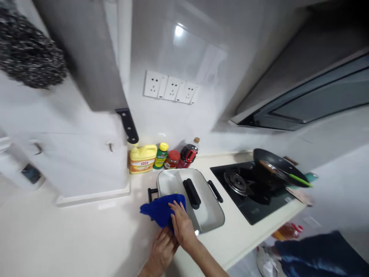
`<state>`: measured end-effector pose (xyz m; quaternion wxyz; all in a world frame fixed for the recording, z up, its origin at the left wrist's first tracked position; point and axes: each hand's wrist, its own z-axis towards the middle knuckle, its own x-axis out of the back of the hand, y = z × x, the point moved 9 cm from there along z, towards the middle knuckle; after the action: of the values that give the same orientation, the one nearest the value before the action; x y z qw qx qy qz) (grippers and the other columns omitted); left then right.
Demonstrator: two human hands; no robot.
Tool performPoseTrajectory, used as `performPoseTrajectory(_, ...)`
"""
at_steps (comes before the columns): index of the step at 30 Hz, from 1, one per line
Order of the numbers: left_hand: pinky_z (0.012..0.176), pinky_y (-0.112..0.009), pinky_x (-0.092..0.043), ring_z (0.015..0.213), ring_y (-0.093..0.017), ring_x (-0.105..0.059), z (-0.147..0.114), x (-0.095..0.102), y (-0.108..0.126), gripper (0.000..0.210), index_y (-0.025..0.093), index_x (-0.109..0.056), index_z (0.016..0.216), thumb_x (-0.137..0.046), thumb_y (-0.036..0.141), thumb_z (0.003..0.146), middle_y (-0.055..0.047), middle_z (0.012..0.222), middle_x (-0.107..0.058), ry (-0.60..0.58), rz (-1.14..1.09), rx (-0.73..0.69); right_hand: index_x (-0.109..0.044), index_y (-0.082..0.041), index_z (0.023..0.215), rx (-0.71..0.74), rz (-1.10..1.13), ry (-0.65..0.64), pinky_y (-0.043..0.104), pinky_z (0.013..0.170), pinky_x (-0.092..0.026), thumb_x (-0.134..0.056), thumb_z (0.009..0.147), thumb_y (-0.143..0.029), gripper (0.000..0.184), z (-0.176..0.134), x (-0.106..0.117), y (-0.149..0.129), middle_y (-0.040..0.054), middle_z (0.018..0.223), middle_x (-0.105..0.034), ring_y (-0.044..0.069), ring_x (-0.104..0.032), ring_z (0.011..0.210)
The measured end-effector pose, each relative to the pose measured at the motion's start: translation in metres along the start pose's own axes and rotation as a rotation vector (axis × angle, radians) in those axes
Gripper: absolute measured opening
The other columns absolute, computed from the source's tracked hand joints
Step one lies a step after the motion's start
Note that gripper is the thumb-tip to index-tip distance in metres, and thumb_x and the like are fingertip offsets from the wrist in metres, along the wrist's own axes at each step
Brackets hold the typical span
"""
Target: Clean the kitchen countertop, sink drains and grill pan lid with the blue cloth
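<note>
A blue cloth point(164, 209) is draped over the left side of a square electric pan point(175, 177) with a see-through lid. My right hand point(182, 226) presses on the cloth with its fingers along it, holding it against the lid. Just below, my left hand point(163, 246) is bent at the pan's near left corner; its fingertips are hidden by the cloth and my right hand. The lid has a long black handle point(191, 193). Black side handles stick out at the pan's left and right point(215, 191).
Along the wall stand a yellow jug point(143, 159), a green bottle point(160, 156), a red-lidded jar point(172, 159) and a dark bottle point(187, 154). To the right, a wok point(278, 167) sits on a black cooktop point(248, 207). A cleaver point(129, 127) hangs at left. A person's leg point(323, 254) shows lower right.
</note>
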<state>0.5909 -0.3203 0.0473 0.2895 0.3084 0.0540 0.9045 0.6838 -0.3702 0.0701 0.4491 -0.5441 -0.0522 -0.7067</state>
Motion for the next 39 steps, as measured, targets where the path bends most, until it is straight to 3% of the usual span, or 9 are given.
performPoseTrajectory(6,0.089,-0.043,-0.063,0.103,-0.024,-0.069,-0.005,-0.012,-0.002,0.021,0.017,-0.068,0.102,-0.048,0.016,0.096,-0.006,0.101,-0.075,-0.080,0.126,-0.144,-0.042,-0.024,0.144,-0.110,-0.103,0.202,0.055,0.112,-0.044,-0.035,0.101,-0.023,0.044,-0.089,0.034,0.034,0.0094,0.135,-0.060,0.026,-0.047,0.136)
performPoseTrajectory(10,0.098,-0.046,-0.058,0.114,-0.025,-0.065,0.000,-0.014,-0.002,0.028,0.016,-0.063,0.119,-0.056,0.013,0.092,-0.008,0.114,-0.073,-0.103,0.114,-0.155,-0.043,-0.023,0.143,-0.225,-0.230,0.332,0.053,0.111,-0.046,-0.034,0.101,-0.024,0.043,-0.113,0.058,0.089,0.0094,0.132,-0.062,0.026,-0.052,0.132)
performPoseTrajectory(14,0.102,-0.045,-0.055,0.126,-0.024,-0.058,0.006,-0.011,0.001,0.043,0.017,-0.053,0.134,-0.053,0.012,0.091,-0.008,0.130,-0.066,-0.155,0.107,-0.155,-0.053,-0.018,0.135,-0.469,-0.306,0.342,0.052,0.112,-0.042,-0.027,0.102,-0.027,0.043,-0.088,0.085,0.166,0.0127,0.128,-0.065,0.025,-0.059,0.122)
performPoseTrajectory(17,0.096,-0.044,-0.057,0.121,-0.024,-0.061,0.019,-0.005,0.004,0.043,0.018,-0.054,0.133,-0.053,0.015,0.089,-0.008,0.127,-0.067,-0.174,0.113,-0.184,-0.054,-0.016,0.133,-0.597,-0.275,0.292,0.056,0.109,-0.042,-0.023,0.101,-0.026,0.046,-0.063,0.093,0.202,0.0145,0.128,-0.064,0.026,-0.061,0.119)
performPoseTrajectory(21,0.091,-0.038,-0.060,0.114,-0.021,-0.064,0.067,-0.017,0.002,0.048,0.020,-0.047,0.140,-0.052,0.019,0.092,-0.007,0.126,-0.068,-0.190,0.085,-0.127,-0.054,-0.017,0.134,-0.616,-0.318,0.264,0.065,0.105,-0.040,-0.029,0.100,-0.030,0.044,-0.054,0.089,0.200,0.0153,0.143,-0.053,0.034,-0.045,0.135)
performPoseTrajectory(24,0.106,-0.045,-0.053,0.137,-0.024,-0.047,0.110,-0.059,-0.005,0.052,0.023,-0.035,0.149,-0.044,0.022,0.098,-0.010,0.151,-0.046,-0.281,0.046,0.024,-0.055,-0.019,0.135,-0.555,-0.400,0.225,0.063,0.106,-0.039,-0.031,0.100,-0.030,0.043,-0.064,0.079,0.186,0.0130,0.150,-0.046,0.034,-0.033,0.143)
performPoseTrajectory(27,0.113,-0.057,-0.043,0.147,-0.029,-0.030,0.136,-0.106,-0.015,0.056,0.022,-0.026,0.153,-0.042,0.029,0.100,-0.013,0.159,-0.034,-0.335,-0.004,0.195,-0.052,-0.019,0.138,-0.493,-0.412,0.225,0.061,0.105,-0.042,-0.031,0.100,-0.030,0.045,-0.072,0.077,0.182,0.0132,0.151,-0.045,0.034,-0.034,0.143)
performPoseTrajectory(31,0.114,-0.060,-0.040,0.148,-0.031,-0.026,0.139,-0.134,-0.018,0.057,0.020,-0.027,0.153,-0.044,0.031,0.099,-0.016,0.158,-0.034,-0.307,0.021,0.235,-0.056,-0.014,0.135,-0.439,-0.440,0.211,0.061,0.111,-0.035,-0.033,0.099,-0.027,0.045,-0.059,0.078,0.194,0.0161,0.147,-0.049,0.035,-0.040,0.139)
performPoseTrajectory(39,0.114,-0.055,-0.042,0.151,-0.030,-0.016,0.130,-0.136,-0.012,0.057,0.021,-0.027,0.153,-0.043,0.023,0.098,-0.012,0.163,-0.023,-0.354,0.080,0.245,-0.047,-0.007,0.144,-0.385,-0.260,0.012,0.052,0.115,-0.032,-0.033,0.100,-0.025,0.049,0.049,0.063,0.231,0.0161,0.152,-0.043,0.033,-0.035,0.142)
